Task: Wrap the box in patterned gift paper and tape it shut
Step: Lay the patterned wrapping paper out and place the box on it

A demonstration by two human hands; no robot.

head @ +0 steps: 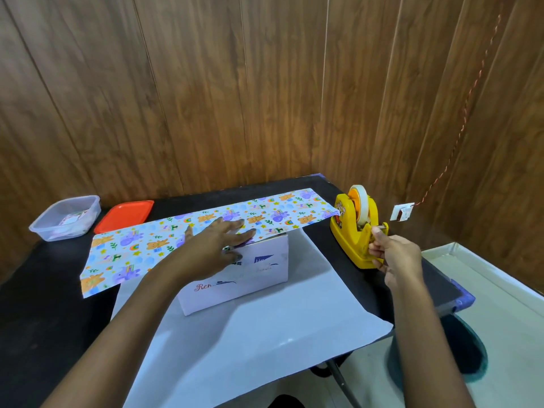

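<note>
While the left hand [217, 245] lay flat, pinning the paper [132, 251] onto the box [244, 278] mid-frame so it wouldn't pop up, the right hand [394, 257] pinched tape [362, 203] at the dispenser [350, 231], frame right.

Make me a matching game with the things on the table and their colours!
Things:
1. tape dispenser
2. box
3. flat lid
4. plastic tub

Colours:
A. clear
B. yellow
C. red
D. white

Pairs: 1-B, 2-D, 3-C, 4-A
</note>
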